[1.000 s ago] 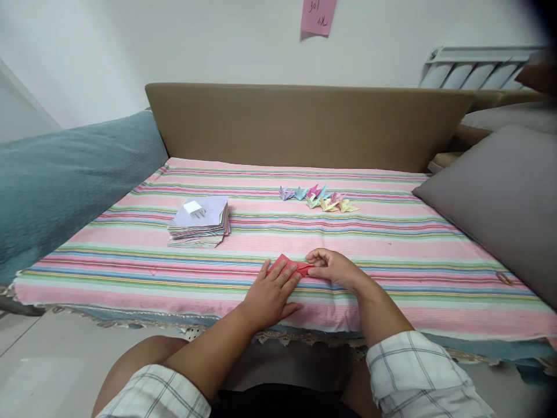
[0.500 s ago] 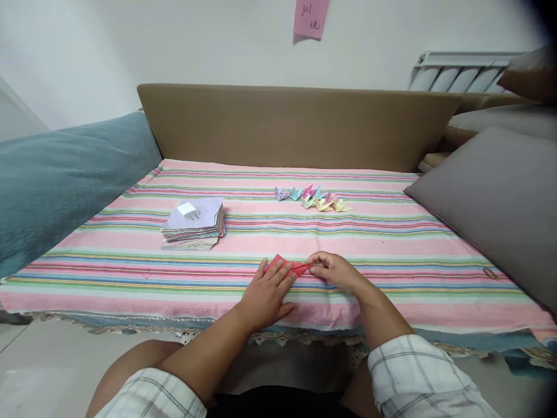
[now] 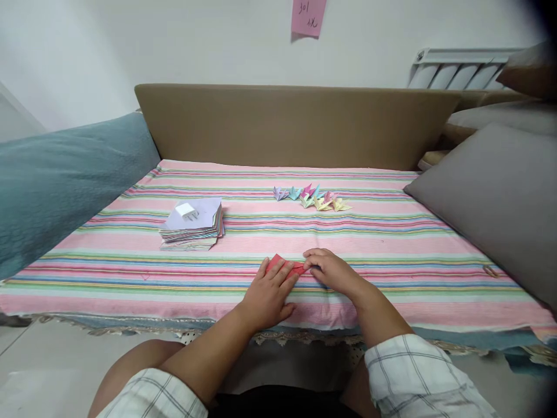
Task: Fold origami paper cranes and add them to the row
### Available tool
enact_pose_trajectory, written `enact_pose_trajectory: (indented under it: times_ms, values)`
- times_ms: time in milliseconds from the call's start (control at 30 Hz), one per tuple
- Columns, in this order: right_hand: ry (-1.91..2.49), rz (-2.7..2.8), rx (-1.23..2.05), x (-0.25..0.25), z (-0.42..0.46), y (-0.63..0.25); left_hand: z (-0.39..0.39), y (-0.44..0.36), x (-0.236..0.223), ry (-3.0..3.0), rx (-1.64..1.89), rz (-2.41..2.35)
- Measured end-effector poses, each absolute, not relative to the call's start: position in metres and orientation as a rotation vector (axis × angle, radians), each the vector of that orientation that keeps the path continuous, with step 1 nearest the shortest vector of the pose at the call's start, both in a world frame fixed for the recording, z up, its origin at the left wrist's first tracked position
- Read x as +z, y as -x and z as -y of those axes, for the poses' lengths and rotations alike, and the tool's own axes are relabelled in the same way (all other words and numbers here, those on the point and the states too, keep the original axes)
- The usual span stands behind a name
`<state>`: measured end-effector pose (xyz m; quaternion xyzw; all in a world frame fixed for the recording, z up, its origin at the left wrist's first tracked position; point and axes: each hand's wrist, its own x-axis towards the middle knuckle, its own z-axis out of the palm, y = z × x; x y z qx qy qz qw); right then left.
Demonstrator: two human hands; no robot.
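A small piece of folded red paper (image 3: 277, 259) lies on the striped cloth (image 3: 365, 241) near the front edge of the seat. My left hand (image 3: 268, 292) rests flat on it, fingers spread, covering much of its left and lower part. At the paper's right pointed end, my right hand (image 3: 331, 270) has its thumb and fingers closed on the tip. The fingers hide the exact fold there.
A stack of square paper (image 3: 194, 232) stands to the left, with a white plug adapter (image 3: 186, 211) on top. Several folded paper cranes (image 3: 307, 197) sit farther back. A grey cushion (image 3: 487, 197) leans at right, a blue-covered armrest (image 3: 73, 174) at left.
My right hand has shifted slightly left along the paper's right end, its fingers now nearer the left hand. My left hand stays pressed on the paper. The view has turned a little.
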<state>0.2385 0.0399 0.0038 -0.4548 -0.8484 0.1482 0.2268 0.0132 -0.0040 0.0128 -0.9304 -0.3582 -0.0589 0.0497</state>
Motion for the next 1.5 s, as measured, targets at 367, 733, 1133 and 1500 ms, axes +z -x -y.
enact_pose_trajectory:
  times_ms: [367,733,1133,1500]
  values:
    - [1.458,2.345,0.386,0.012,-0.038,-0.239,0.001,-0.021,0.022,2.844,-0.116,1.032]
    - [1.481,2.278,0.514,0.011,-0.039,-0.243,0.002,-0.03,0.028,2.813,-0.094,1.061]
    - [1.517,2.205,0.48,0.007,-0.039,-0.239,-0.002,-0.022,0.018,2.901,-0.135,1.075]
    - [1.456,2.112,0.622,0.01,-0.039,-0.245,-0.005,-0.021,0.016,2.942,-0.14,1.095]
